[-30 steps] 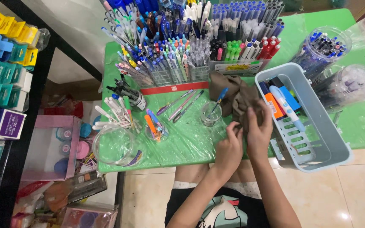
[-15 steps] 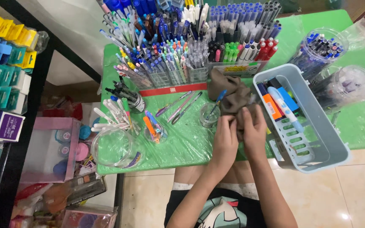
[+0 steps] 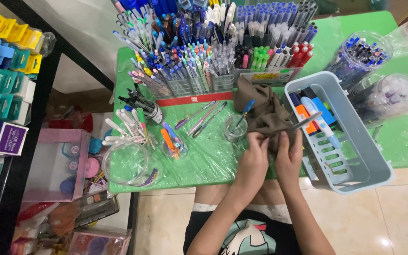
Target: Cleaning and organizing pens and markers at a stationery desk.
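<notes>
My left hand (image 3: 252, 163) and my right hand (image 3: 289, 159) are side by side at the near edge of the green table (image 3: 213, 160). Both pinch the near end of a crumpled brown cloth (image 3: 260, 111). A dark grey pen (image 3: 306, 121) sticks out of the cloth just above my right hand and points toward the basket. Its other end is wrapped in the cloth and hidden.
A grey-blue basket (image 3: 369, 163) with markers sits right of my hands. A small clear cup (image 3: 235, 130) holding a blue pen stands to the left. Racks of many pens (image 3: 213, 52) fill the back. Clear tubs (image 3: 378, 61) are at the right, and shelves of boxes (image 3: 1, 71) at the left.
My hands have stayed together on the cloth and shifted only slightly. The dark pen now pokes out of the cloth toward the basket.
</notes>
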